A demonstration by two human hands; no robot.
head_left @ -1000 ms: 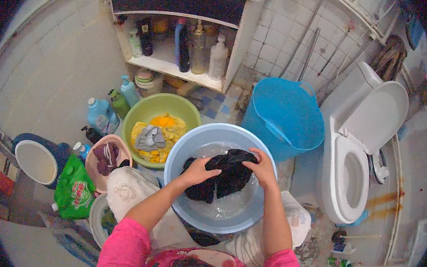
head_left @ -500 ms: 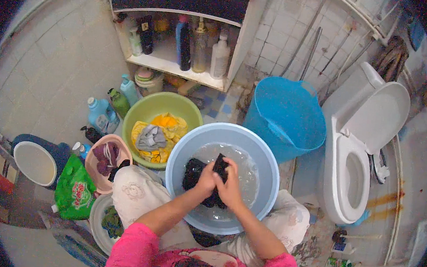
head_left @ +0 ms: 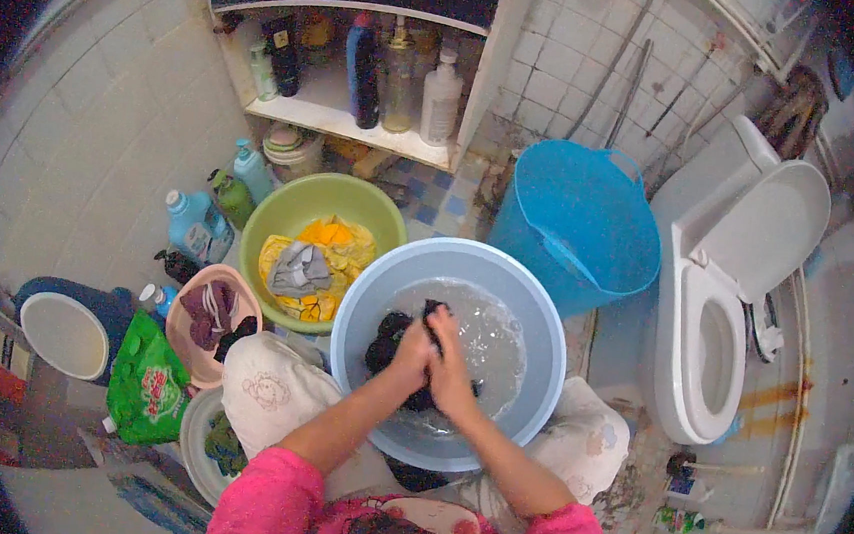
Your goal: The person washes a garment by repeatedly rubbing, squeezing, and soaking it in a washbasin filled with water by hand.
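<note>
A light blue basin [head_left: 344, 401] with soapy water stands between my knees. Over the water, my left hand [head_left: 412, 356] and my right hand [head_left: 451, 371] press together, closed on a wet black cloth garment [head_left: 388, 346]. Its top end sticks up between my fingers, and the rest hangs down into the water left of and below my hands. The kind of garment cannot be made out.
Left of the basin are a green basin [head_left: 261, 234] with yellow and grey clothes, a pink basin [head_left: 180, 348] with dark clothes, a green detergent bag [head_left: 147, 381] and bottles [head_left: 199, 227]. A blue bucket [head_left: 581, 219] and a toilet [head_left: 686, 358] are on the right.
My hands have come closer together, palm against palm, around the black garment, and less of its upper end shows. The whole view has shifted slightly.
</note>
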